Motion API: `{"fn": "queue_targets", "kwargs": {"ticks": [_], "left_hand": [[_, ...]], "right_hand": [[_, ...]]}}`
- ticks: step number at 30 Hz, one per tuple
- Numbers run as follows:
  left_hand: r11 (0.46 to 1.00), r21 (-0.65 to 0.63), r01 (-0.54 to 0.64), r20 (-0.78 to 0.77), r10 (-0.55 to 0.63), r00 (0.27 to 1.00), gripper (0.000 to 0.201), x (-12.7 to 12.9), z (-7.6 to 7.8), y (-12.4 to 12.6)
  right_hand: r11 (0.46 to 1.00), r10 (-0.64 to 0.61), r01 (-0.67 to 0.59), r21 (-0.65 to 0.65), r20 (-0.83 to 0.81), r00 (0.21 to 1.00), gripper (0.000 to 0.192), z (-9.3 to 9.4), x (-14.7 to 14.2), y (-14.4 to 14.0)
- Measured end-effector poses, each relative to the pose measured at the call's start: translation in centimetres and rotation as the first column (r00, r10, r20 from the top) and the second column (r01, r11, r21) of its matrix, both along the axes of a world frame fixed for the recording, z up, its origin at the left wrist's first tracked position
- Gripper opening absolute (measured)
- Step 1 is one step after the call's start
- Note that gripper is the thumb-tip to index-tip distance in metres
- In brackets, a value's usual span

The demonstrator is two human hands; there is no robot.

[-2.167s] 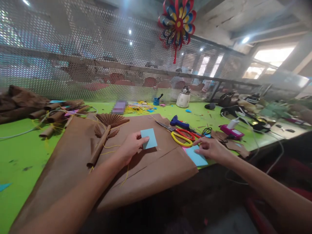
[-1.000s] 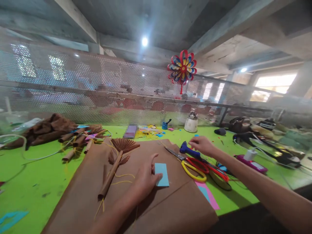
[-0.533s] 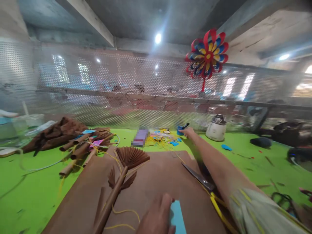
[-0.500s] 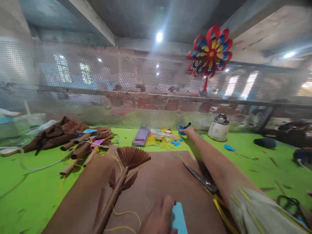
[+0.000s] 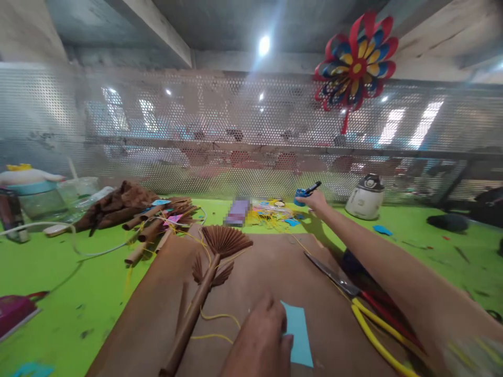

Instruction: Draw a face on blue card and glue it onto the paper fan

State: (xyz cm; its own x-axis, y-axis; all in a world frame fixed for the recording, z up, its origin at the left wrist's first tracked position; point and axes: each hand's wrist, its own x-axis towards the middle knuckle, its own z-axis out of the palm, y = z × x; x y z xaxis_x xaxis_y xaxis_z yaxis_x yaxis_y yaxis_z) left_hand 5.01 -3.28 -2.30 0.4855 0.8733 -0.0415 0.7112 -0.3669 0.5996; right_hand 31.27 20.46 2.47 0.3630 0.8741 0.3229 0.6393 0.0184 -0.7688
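My right hand (image 5: 315, 201) is stretched out to the back of the table, closed around a black pen (image 5: 313, 187) and a small blue object (image 5: 299, 197) whose kind I cannot make out. My left hand (image 5: 259, 335) is low in the middle, its fingers curled at the left edge of a light blue piece of paper (image 5: 301, 337). That paper lies on a brown sheet (image 5: 267, 267). Left of the hand is a brown paper flower (image 5: 226, 241) with a pleated fan head, a rolled stem and yellow string (image 5: 220, 316). Scissors with yellow handles (image 5: 334, 277) lie under my right forearm.
Brown paper rolls (image 5: 147, 230) and crumpled brown paper (image 5: 118, 207) are at the left. A purple blurred item (image 5: 238, 212) and yellow scraps (image 5: 271, 215) sit at the back, near a white cup (image 5: 365, 198). Behind stands a perforated metal screen (image 5: 220, 162) with a colourful pinwheel (image 5: 356, 68).
The view has shifted, so most things appear farther right and higher. My right hand has risen slightly with the pen and blue object. My left hand stays at the blue paper.
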Motion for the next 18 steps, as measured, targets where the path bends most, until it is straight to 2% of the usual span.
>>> {"fn": "queue_targets", "kwargs": {"ticks": [2,5,8,10,13,18], "left_hand": [[0.999,0.032,-0.004,0.043,0.002,0.999,0.009,-0.1,0.2,-0.4],[0.998,0.066,-0.017,0.082,0.011,0.997,0.007,-0.3,0.3,-0.7],[0.993,0.115,0.0,0.069,-0.008,0.998,0.009,-0.4,0.5,-0.9],[0.99,0.135,0.047,0.015,-0.049,0.999,0.01,-0.4,0.5,-0.9],[0.981,0.167,0.095,-0.018,-0.093,0.996,0.011,-0.5,0.6,-1.1],[0.964,0.236,0.124,-0.085,-0.106,0.991,0.009,-0.7,0.8,-1.5]], "right_hand": [[0.997,0.076,-0.077,-0.021,-0.054,0.996,0.031,0.9,-0.6,-2.9],[0.979,0.194,-0.2,-0.039,-0.125,0.973,0.037,1.0,-1.9,-9.1],[0.942,0.32,-0.333,-0.038,-0.194,0.927,0.039,-0.3,-3.5,-15.5],[0.923,0.358,-0.38,-0.051,-0.243,0.902,0.049,-1.6,-4.4,-18.7],[0.919,0.363,-0.39,-0.058,-0.259,0.895,0.05,-3.7,-5.1,-20.8],[0.934,0.335,-0.355,-0.044,-0.239,0.911,0.037,-5.8,-5.4,-20.6]]}}
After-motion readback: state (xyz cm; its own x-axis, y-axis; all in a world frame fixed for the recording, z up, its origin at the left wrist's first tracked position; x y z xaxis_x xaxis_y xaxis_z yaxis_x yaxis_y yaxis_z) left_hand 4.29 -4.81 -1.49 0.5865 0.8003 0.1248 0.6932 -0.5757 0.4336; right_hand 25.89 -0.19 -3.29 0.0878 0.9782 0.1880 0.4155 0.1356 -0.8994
